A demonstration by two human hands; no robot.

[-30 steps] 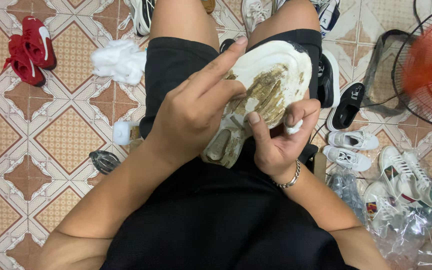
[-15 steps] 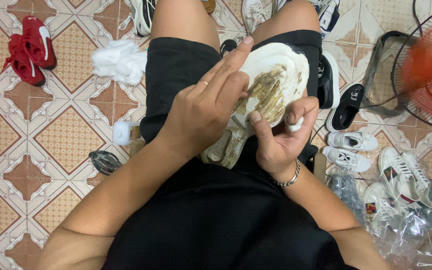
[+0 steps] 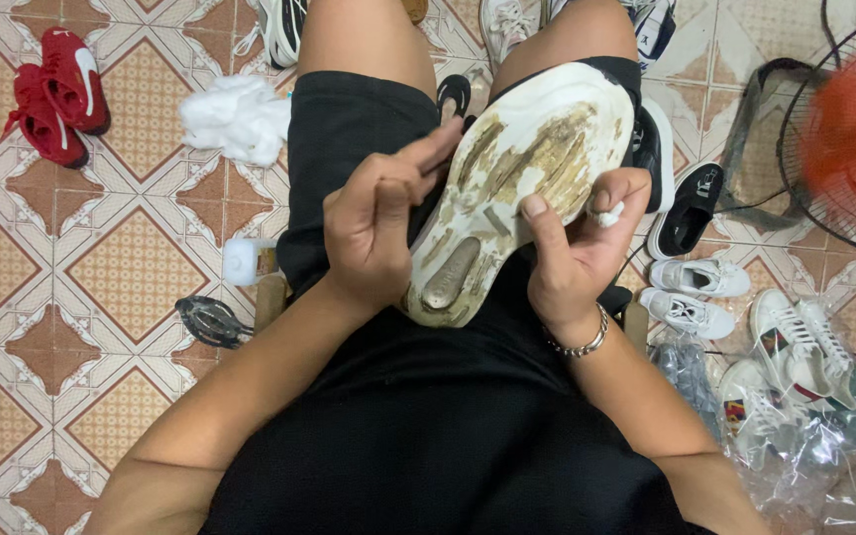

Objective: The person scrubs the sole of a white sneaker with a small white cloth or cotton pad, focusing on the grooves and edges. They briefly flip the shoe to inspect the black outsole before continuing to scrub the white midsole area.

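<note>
Here, in the middle of the frame, a shoe (image 3: 522, 188) lies sole-up on the person's lap, its toe toward the upper right and its heel near the belly. The white sole is smeared with brown dirt.

The right hand (image 3: 572, 253) grips the shoe along its right edge, thumb pressed on the sole and fingers wrapped round the side. It also pinches a small white wad (image 3: 608, 212) against that edge. The left hand (image 3: 378, 233) sits at the shoe's left edge, fingers loosely curled; the forefinger stretches toward the sole, but whether it grips anything cannot be told.

The shoe looks light and easy to turn with one hand. Its sole seems thick, stiff in the heel and likely a little springy toward the toe. The dirty face may be gritty or slick, so the clean side walls and the narrow waist look like the safest places to hold it, much as the right hand does.

Around it: red shoes (image 3: 56, 94) at upper left, a white cloth (image 3: 235, 119) beside the left thigh, a small white bottle (image 3: 243, 260) at left centre, white sneakers (image 3: 695, 292) at right, a fan (image 3: 849, 144) at upper right, and clear plastic bags (image 3: 814, 446) at lower right, all on a tiled floor (image 3: 71, 297).
</note>
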